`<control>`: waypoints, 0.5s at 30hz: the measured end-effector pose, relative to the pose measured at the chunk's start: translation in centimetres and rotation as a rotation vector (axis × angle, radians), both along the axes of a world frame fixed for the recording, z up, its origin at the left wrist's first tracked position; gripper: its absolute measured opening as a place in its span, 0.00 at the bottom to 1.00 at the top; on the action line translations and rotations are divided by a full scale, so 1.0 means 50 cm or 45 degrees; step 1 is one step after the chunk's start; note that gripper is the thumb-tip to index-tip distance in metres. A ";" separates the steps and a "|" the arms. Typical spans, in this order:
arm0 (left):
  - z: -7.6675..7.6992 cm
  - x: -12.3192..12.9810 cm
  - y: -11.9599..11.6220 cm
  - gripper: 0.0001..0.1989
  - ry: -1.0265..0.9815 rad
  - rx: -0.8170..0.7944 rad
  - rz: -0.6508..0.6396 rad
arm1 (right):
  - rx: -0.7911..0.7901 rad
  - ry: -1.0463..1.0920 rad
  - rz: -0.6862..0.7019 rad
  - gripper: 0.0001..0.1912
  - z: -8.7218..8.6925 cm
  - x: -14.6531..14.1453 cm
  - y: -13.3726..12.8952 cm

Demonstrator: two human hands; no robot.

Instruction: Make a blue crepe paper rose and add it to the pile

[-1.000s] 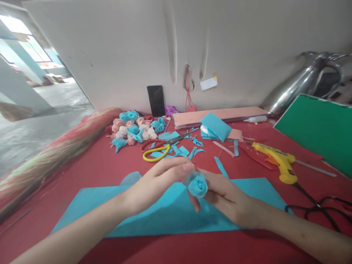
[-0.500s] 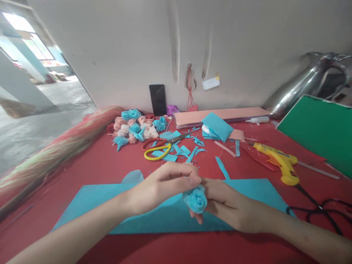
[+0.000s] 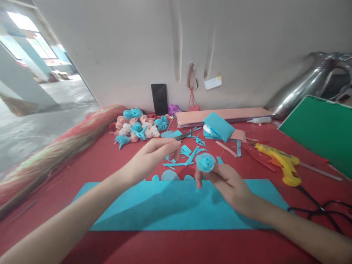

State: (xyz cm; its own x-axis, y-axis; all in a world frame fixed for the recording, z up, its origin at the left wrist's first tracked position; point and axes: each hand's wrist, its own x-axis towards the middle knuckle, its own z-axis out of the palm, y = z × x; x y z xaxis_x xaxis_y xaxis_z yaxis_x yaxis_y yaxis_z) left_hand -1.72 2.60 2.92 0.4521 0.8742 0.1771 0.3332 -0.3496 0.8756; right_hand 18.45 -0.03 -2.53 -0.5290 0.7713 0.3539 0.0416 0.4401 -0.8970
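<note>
My right hand (image 3: 235, 189) grips a blue crepe paper rose (image 3: 205, 162), its curled petals turned toward me, above the blue paper sheet (image 3: 170, 209). Apart from the rose, my left hand (image 3: 155, 156) is raised to the left with its fingers loosely bent and nothing visible in them. Beneath and behind that hand lie the scissors (image 3: 183, 136); only a blade shows, the handles being covered. Cut blue paper scraps (image 3: 191, 156) are scattered just beyond both hands. Rounded blue paper pieces (image 3: 170, 175) lie along the sheet's far edge.
Finished paper roses (image 3: 137, 127) are heaped at the back left. A yellow glue gun (image 3: 283, 161) with a black cord lies right, near a green board (image 3: 319, 128). A phone (image 3: 160, 99) leans on the wall. Folded blue paper (image 3: 219, 126) sits at the back.
My left hand has come off the rose and moved left and away from me, over the scissors. My right hand has raised the rose slightly, farther from me.
</note>
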 end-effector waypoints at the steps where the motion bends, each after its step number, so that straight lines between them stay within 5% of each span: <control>1: 0.004 -0.005 0.008 0.17 0.069 0.047 0.049 | -0.032 0.011 -0.048 0.14 -0.006 -0.001 0.005; 8: 0.006 -0.036 0.039 0.19 0.253 0.186 0.145 | -0.219 0.023 -0.277 0.16 -0.061 -0.014 0.036; 15: -0.071 -0.049 0.037 0.14 0.514 0.314 0.093 | -0.276 0.049 -0.360 0.20 -0.079 -0.012 0.046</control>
